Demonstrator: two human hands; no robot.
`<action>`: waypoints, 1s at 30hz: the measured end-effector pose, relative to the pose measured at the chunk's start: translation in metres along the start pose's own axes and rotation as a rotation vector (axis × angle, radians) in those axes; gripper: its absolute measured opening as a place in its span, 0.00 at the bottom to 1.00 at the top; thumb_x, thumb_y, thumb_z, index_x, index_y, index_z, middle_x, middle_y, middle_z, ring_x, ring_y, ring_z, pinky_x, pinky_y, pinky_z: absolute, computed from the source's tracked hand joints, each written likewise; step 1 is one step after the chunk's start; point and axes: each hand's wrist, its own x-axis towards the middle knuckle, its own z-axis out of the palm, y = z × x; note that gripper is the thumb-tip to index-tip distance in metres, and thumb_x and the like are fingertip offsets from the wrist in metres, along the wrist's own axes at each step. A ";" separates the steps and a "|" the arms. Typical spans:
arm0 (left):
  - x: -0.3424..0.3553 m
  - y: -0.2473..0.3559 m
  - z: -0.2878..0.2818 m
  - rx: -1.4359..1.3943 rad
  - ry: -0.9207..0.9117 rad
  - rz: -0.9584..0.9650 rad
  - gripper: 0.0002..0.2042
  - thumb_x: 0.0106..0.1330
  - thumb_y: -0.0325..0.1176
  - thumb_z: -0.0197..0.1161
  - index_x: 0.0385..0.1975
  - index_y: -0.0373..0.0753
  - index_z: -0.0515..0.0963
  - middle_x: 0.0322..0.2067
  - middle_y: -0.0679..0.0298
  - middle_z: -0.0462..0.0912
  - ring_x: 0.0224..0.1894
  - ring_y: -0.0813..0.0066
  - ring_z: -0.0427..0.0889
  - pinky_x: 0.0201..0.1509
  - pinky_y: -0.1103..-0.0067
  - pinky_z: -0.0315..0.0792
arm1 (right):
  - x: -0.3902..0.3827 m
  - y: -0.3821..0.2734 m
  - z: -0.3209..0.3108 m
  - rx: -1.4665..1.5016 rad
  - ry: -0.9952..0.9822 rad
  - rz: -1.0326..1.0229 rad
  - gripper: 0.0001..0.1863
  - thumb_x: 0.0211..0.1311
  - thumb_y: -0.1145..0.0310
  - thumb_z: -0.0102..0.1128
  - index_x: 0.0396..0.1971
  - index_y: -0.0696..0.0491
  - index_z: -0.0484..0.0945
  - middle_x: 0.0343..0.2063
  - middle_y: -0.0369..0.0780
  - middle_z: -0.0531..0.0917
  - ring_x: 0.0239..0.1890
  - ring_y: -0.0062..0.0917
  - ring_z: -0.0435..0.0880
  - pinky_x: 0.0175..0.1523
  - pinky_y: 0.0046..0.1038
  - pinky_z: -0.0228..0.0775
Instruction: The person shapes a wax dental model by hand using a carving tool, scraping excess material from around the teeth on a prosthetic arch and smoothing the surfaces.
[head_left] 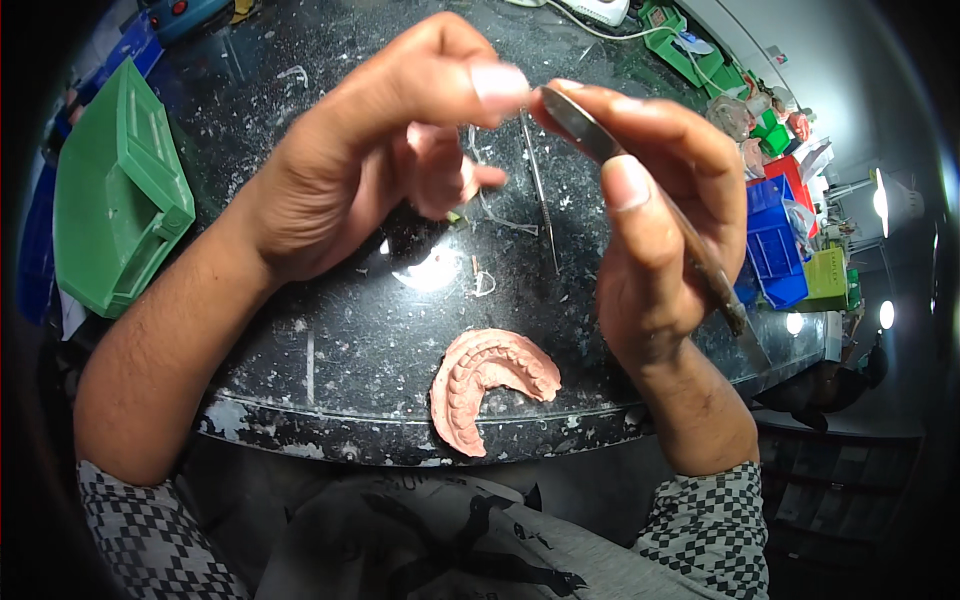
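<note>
Above the bench, my right hand [670,200] grips a wax knife [582,125], a slim metal tool with a broad blade. The blade points up and left toward my other hand, and the handle runs down past the palm. My left hand [390,150] is raised beside the blade tip, with thumb and forefinger pinched together. Whatever that pinch holds, if anything, is too blurred to make out. Below both hands, a pink horseshoe-shaped dental cast [470,385] with a row of teeth lies near the bench's front edge, touched by neither hand.
A thin metal probe [540,190] and bent wire scraps [482,282] lie on the worn black bench [350,340]. At left stands a green bin [120,200]. Blue [778,245], red [790,180] and yellow-green bins [825,280] line the right side. A white cable [600,32] crosses the back.
</note>
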 end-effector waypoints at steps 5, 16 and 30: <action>0.000 -0.007 0.001 -0.054 0.048 -0.014 0.21 0.64 0.33 0.58 0.56 0.39 0.63 0.55 0.50 0.73 0.59 0.58 0.78 0.62 0.60 0.77 | 0.005 0.003 -0.004 0.000 0.062 0.087 0.24 0.59 0.72 0.37 0.52 0.69 0.69 0.38 0.57 0.84 0.48 0.44 0.85 0.69 0.45 0.66; 0.010 0.010 -0.009 -0.458 0.060 -0.132 0.25 0.74 0.49 0.44 0.55 0.30 0.67 0.50 0.33 0.77 0.42 0.51 0.87 0.29 0.72 0.88 | 0.004 -0.001 -0.007 0.361 0.147 0.269 0.13 0.75 0.66 0.41 0.45 0.59 0.70 0.17 0.28 0.64 0.17 0.09 0.55 0.24 0.16 0.52; 0.003 0.016 0.002 -0.466 0.037 -0.341 0.22 0.76 0.47 0.37 0.50 0.33 0.68 0.31 0.40 0.82 0.22 0.53 0.86 0.18 0.75 0.81 | 0.000 0.007 -0.015 0.140 0.102 0.129 0.27 0.80 0.52 0.38 0.36 0.59 0.79 0.29 0.38 0.80 0.25 0.14 0.74 0.30 0.14 0.64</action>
